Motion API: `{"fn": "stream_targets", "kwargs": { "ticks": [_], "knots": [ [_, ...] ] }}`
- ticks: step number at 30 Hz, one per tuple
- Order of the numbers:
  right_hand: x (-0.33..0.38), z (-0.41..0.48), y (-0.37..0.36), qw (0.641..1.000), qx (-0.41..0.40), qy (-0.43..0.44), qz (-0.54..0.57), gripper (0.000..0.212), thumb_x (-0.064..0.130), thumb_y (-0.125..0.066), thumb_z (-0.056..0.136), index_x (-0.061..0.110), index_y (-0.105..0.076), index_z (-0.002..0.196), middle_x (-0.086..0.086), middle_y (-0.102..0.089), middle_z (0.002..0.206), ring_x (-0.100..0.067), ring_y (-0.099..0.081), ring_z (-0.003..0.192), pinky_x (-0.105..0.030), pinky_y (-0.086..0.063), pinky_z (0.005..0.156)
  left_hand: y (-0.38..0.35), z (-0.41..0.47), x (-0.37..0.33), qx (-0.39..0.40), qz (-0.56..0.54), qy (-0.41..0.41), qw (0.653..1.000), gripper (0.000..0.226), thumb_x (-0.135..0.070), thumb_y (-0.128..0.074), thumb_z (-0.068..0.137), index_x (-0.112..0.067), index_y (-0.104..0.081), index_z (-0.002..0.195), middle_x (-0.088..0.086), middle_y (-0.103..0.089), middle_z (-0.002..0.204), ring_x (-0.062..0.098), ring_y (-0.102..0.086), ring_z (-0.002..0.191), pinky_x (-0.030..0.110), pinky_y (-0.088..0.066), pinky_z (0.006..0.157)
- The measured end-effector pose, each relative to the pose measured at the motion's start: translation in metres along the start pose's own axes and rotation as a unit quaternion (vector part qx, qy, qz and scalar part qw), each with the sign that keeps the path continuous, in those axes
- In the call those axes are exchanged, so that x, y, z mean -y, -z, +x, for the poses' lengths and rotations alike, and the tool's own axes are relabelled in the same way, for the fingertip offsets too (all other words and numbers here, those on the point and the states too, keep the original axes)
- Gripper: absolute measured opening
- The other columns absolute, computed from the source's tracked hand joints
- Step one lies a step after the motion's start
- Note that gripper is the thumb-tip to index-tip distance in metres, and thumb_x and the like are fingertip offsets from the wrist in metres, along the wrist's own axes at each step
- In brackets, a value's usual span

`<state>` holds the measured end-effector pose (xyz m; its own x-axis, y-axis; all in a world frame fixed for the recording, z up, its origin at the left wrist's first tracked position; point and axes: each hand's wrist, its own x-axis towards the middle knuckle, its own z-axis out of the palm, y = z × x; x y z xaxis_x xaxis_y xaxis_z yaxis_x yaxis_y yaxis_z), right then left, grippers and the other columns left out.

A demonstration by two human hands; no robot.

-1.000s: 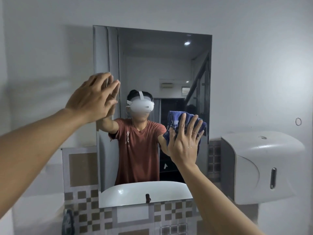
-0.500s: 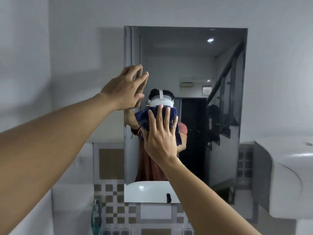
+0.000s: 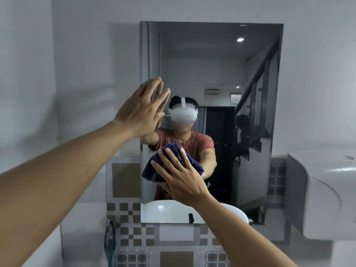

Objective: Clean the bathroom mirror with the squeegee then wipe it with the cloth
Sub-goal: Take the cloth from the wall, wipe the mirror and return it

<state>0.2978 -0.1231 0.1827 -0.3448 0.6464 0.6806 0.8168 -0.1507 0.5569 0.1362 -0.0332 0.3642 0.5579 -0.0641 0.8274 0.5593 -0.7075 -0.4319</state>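
Note:
A rectangular mirror (image 3: 221, 60) hangs on the white wall ahead. My right hand (image 3: 180, 175) presses a dark blue cloth (image 3: 152, 171) flat against the lower left part of the glass, fingers spread over it. My left hand (image 3: 141, 108) rests with its fingers flat on the mirror's left edge, higher up, holding nothing. The glass reflects a person in a red shirt with a white headset. A green-handled tool (image 3: 109, 239), possibly the squeegee, stands at the lower left by the tiled wall.
A white wall-mounted dispenser (image 3: 323, 191) juts out to the right of the mirror. Brown and grey checked tiles (image 3: 133, 232) run below the mirror. A white basin and a dark tap show only as a reflection at the mirror's bottom.
My right hand has swept the cloth from the mirror's right side to the middle, then down to the lower left. My left hand stays on the left edge.

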Motion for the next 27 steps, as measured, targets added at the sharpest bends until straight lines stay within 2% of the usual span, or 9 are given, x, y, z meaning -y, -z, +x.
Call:
{"fn": "stream_targets", "kwargs": {
  "ticks": [3, 12, 17, 20, 24, 27],
  "knots": [
    [-0.012, -0.016, 0.005, 1.0, 0.002, -0.019, -0.007, 0.06, 0.041, -0.039, 0.105, 0.019, -0.025, 0.159, -0.013, -0.021, 0.166, -0.033, -0.01, 0.155, -0.061, -0.014, 0.123, -0.016, -0.029, -0.014, 0.016, -0.02, 0.004, 1.0, 0.069, -0.034, -0.057, 0.095, -0.01, -0.033, 0.155, 0.023, -0.024, 0.16, 0.038, -0.023, 0.148, 0.051, -0.034, 0.118],
    [-0.061, -0.032, 0.03, 0.989, -0.034, -0.146, -0.001, 0.061, 0.043, -0.037, 0.103, 0.018, -0.026, 0.158, -0.014, -0.021, 0.166, -0.034, -0.01, 0.155, -0.058, -0.009, 0.124, -0.016, -0.041, -0.022, 0.034, -0.047, 0.038, 0.998, 0.07, -0.033, -0.062, 0.093, -0.009, -0.036, 0.154, 0.023, -0.028, 0.157, 0.041, -0.027, 0.145, 0.054, -0.039, 0.114],
    [-0.092, -0.043, 0.035, 0.967, -0.066, -0.247, 0.012, 0.063, 0.043, -0.038, 0.105, 0.02, -0.02, 0.16, -0.013, -0.011, 0.168, -0.033, -0.002, 0.156, -0.058, -0.01, 0.124, -0.012, -0.037, -0.027, 0.029, -0.044, 0.042, 0.998, 0.074, -0.033, -0.067, 0.088, -0.009, -0.038, 0.152, 0.023, -0.03, 0.154, 0.041, -0.03, 0.141, 0.054, -0.042, 0.111],
    [-0.111, -0.052, 0.039, 0.945, -0.083, -0.317, 0.029, 0.066, 0.043, -0.039, 0.105, 0.022, -0.014, 0.161, -0.014, -0.007, 0.169, -0.032, 0.003, 0.156, -0.057, -0.007, 0.125, -0.015, -0.036, -0.033, 0.023, -0.043, 0.027, 0.998, 0.078, -0.043, -0.066, 0.089, -0.012, -0.036, 0.154, 0.022, -0.028, 0.156, 0.04, -0.028, 0.144, 0.054, -0.038, 0.114],
    [-0.127, -0.067, 0.044, 0.921, -0.087, -0.375, 0.053, 0.063, 0.049, -0.024, 0.105, 0.024, -0.006, 0.16, -0.012, -0.004, 0.169, -0.032, 0.005, 0.156, -0.054, -0.003, 0.125, -0.026, -0.036, -0.039, 0.041, -0.035, 0.013, 0.998, 0.086, -0.048, -0.068, 0.086, -0.014, -0.032, 0.156, 0.023, -0.023, 0.16, 0.041, -0.022, 0.148, 0.057, -0.034, 0.116],
    [-0.128, -0.082, 0.041, 0.913, -0.089, -0.395, 0.059, 0.063, 0.049, -0.022, 0.105, 0.024, -0.006, 0.161, -0.011, 0.001, 0.17, -0.031, 0.008, 0.156, -0.054, -0.004, 0.126, -0.03, -0.037, -0.04, 0.04, -0.04, 0.02, 0.998, 0.089, -0.047, -0.07, 0.085, -0.015, -0.029, 0.157, 0.023, -0.02, 0.162, 0.042, -0.02, 0.149, 0.057, -0.03, 0.118]
  ]
}}
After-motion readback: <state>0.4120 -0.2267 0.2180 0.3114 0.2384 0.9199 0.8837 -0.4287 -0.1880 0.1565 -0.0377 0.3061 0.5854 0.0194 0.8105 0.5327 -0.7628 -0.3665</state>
